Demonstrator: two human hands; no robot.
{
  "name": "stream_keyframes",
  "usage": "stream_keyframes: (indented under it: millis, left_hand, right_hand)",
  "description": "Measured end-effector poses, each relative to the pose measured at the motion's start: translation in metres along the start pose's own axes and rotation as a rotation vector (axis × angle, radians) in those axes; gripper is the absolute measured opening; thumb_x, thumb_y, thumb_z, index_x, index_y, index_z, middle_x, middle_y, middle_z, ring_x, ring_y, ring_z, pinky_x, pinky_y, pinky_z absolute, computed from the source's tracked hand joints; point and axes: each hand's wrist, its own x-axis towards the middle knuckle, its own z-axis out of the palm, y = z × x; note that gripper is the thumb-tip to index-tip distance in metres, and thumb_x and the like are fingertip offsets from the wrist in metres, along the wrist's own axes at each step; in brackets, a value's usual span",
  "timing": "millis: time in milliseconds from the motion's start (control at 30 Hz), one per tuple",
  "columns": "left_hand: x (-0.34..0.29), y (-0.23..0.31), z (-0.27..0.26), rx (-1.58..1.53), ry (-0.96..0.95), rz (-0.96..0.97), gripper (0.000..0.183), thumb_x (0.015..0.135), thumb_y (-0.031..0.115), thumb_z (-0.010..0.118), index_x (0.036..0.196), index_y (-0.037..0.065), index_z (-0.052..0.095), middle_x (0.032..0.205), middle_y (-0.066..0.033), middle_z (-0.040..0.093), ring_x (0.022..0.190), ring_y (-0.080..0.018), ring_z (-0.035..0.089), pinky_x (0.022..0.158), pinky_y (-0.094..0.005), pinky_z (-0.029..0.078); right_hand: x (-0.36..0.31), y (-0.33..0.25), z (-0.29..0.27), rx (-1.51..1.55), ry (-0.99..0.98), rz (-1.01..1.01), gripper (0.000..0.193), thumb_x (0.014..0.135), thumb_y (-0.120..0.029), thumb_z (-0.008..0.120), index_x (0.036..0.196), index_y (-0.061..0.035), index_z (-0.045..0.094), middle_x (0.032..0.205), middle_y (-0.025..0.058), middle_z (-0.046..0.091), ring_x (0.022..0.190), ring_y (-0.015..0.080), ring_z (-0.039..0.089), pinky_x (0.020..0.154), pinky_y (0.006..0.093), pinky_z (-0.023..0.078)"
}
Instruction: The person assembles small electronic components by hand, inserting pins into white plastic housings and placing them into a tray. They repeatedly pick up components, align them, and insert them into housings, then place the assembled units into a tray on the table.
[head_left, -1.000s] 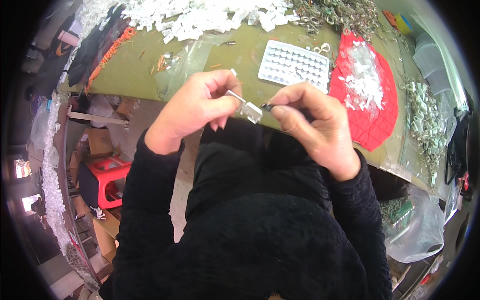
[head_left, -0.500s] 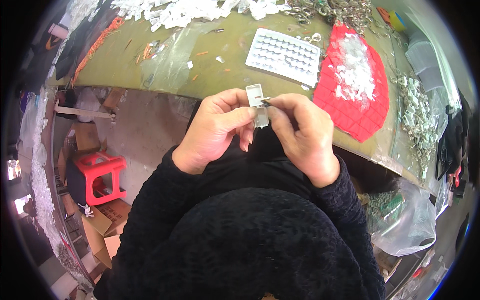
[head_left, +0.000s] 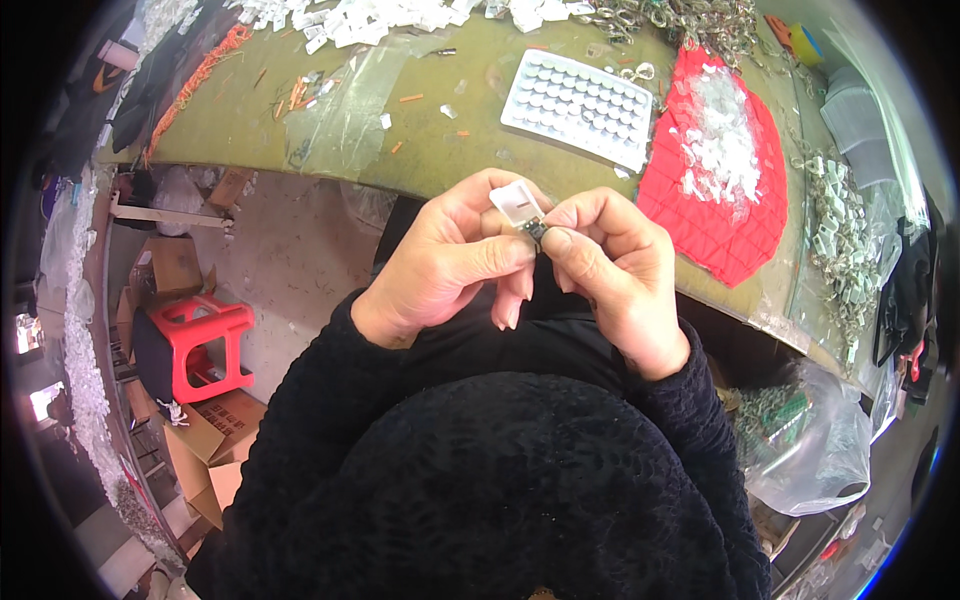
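Between my hands, in front of the table's near edge, is a small white hinged plastic case (head_left: 516,203) with its lid standing up. My left hand (head_left: 450,255) is closed on it, thumb across the lower half, fingers behind. A small dark part (head_left: 535,231), perhaps a circuit piece, lies at the lower half of the case. My right hand (head_left: 620,270) pinches this part at its right side with thumb and forefinger, pressed against the case. The fingers cover most of the case's lower half.
A white tray (head_left: 575,105) of round silvery discs lies on the green table (head_left: 420,150). Right of it, small clear pieces cover a red cloth (head_left: 740,230). White casings (head_left: 370,20) and metal clips (head_left: 670,20) are piled at the back. A red stool (head_left: 205,345) stands at left.
The case has tilted and dropped a little toward my right hand. The dark part, held above the case's hinge before, is now down at its lower half. The view has shifted slightly.
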Motion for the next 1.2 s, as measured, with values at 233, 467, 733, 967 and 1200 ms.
stream_keyframes:
  millis: [233,467,733,967,1200]
  left_hand:
    - [-0.004,0.007,-0.007,0.420,0.112,-0.002,0.024,0.095,0.013,0.064,0.112,-0.002,0.058,0.087,-0.0122,0.065,0.058,-0.0158,0.063,0.041,-0.0253,0.048]
    - [-0.002,0.002,-0.012,0.193,0.100,0.064,0.021,0.094,0.010,0.065,0.111,-0.001,0.058,0.080,-0.0110,0.065,0.055,-0.0148,0.062,0.043,-0.0245,0.049]
    - [-0.004,0.003,-0.006,0.181,0.054,0.106,0.024,0.091,0.005,0.068,0.112,0.000,0.057,0.079,-0.0105,0.065,0.059,-0.0160,0.064,0.045,-0.0254,0.052]
    - [-0.002,-0.001,-0.004,0.016,-0.004,0.147,0.022,0.090,0.005,0.069,0.108,0.000,0.057,0.085,-0.0094,0.064,0.064,-0.0146,0.065,0.045,-0.0247,0.052]
    - [-0.002,-0.009,0.001,0.217,0.081,0.211,0.034,0.088,0.010,0.073,0.111,-0.001,0.050,0.088,-0.0124,0.061,0.064,-0.0175,0.064,0.045,-0.0271,0.052]
  right_hand:
    - [0.005,0.002,-0.001,0.071,0.010,0.047,0.010,0.096,-0.010,0.062,0.101,-0.0015,0.060,0.088,-0.0012,0.063,0.072,0.0024,0.052,0.062,0.0192,0.042]
    - [0.004,-0.001,0.003,-0.095,0.025,0.043,0.010,0.096,-0.010,0.063,0.100,-0.0013,0.060,0.082,-0.0008,0.063,0.068,0.0024,0.053,0.060,0.0193,0.042]
    - [-0.003,-0.004,0.011,-0.108,0.047,-0.038,0.009,0.097,-0.009,0.062,0.100,-0.0008,0.063,0.081,0.0001,0.065,0.068,0.0041,0.054,0.060,0.0199,0.043]
    - [-0.003,-0.003,0.006,-0.023,0.002,0.004,0.011,0.097,-0.010,0.062,0.101,-0.0008,0.066,0.082,-0.0001,0.066,0.069,0.0038,0.053,0.061,0.0201,0.043]
    - [-0.009,0.008,0.012,-0.296,0.088,-0.247,0.008,0.096,-0.003,0.060,0.103,0.0013,0.064,0.078,0.0036,0.065,0.069,0.0081,0.059,0.060,0.0236,0.047]
